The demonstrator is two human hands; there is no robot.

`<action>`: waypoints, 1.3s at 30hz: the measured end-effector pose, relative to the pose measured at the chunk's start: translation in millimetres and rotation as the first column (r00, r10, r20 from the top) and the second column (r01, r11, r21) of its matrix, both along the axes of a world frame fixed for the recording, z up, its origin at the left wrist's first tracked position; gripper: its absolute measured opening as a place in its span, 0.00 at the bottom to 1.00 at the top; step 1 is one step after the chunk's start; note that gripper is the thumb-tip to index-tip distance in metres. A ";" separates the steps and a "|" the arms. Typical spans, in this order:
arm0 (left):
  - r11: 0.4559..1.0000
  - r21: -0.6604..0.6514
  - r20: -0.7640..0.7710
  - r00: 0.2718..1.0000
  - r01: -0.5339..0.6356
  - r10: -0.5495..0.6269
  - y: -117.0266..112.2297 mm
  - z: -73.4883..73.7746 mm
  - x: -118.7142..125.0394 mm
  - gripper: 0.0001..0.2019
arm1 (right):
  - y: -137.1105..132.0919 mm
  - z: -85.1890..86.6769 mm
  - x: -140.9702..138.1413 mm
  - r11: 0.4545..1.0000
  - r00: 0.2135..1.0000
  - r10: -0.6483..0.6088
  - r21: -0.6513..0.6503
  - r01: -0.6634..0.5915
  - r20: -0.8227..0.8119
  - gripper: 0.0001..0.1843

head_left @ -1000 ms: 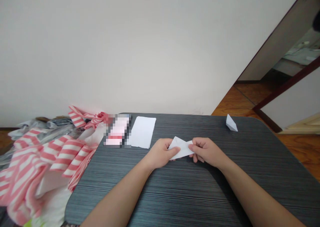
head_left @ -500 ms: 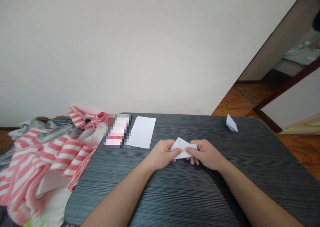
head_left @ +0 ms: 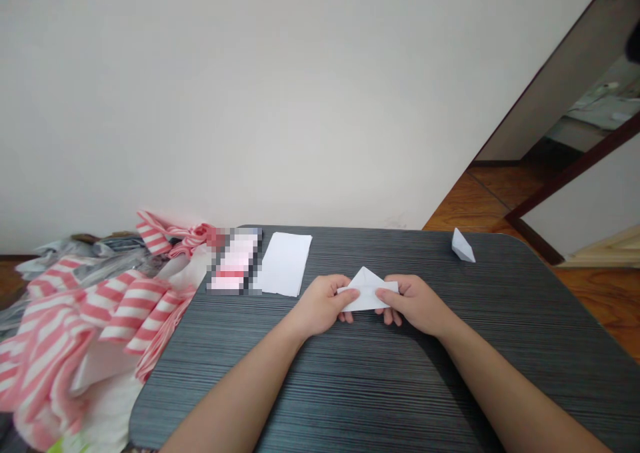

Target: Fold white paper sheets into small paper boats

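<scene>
A small folded white paper (head_left: pixel 367 296) with a pointed top is held between my two hands above the dark table (head_left: pixel 345 386). My left hand (head_left: pixel 325 303) pinches its left end, thumb on the face and fingers curled behind. On the other end, my right hand (head_left: pixel 413 301) grips the same way, its thumb pressed on the paper. The fingers behind the paper are partly hidden. Beyond my left hand lies a stack of white paper sheets (head_left: pixel 287 264). Toward the far right corner stands a folded white paper boat (head_left: pixel 463 245).
Left of the sheets is a pinkish, pixelated rectangular item (head_left: pixel 234 261). Red-and-white striped cloth (head_left: pixel 125 306) is heaped beside the table's left edge, with clear plastic bags (head_left: pixel 113 266) behind it. A pale wall (head_left: pixel 300 106) rises along the table's far side.
My thumbs have moved apart toward the paper's two ends, showing more of its face. Paper and hands have shifted slightly away from me.
</scene>
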State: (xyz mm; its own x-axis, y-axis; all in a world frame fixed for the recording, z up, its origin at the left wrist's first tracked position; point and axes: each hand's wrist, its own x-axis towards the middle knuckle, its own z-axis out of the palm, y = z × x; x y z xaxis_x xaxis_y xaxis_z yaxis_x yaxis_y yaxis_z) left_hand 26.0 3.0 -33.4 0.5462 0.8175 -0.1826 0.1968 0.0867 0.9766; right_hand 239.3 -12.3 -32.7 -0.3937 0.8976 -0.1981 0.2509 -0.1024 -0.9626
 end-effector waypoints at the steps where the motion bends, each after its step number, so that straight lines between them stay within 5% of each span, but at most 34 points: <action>1: 1.000 -0.004 0.002 1.000 0.006 -0.006 0.1 0.0 -0.1 0.16 | 0.0 0.0 0.0 1.000 1.000 0.000 -0.003 0.000 0.001 0.17; 39: 0.993 -0.076 0.080 0.992 -0.091 0.097 4.0 -3.9 -0.3 0.17 | 2.2 -4.9 0.3 0.997 0.995 -0.071 -0.024 0.070 -0.068 0.18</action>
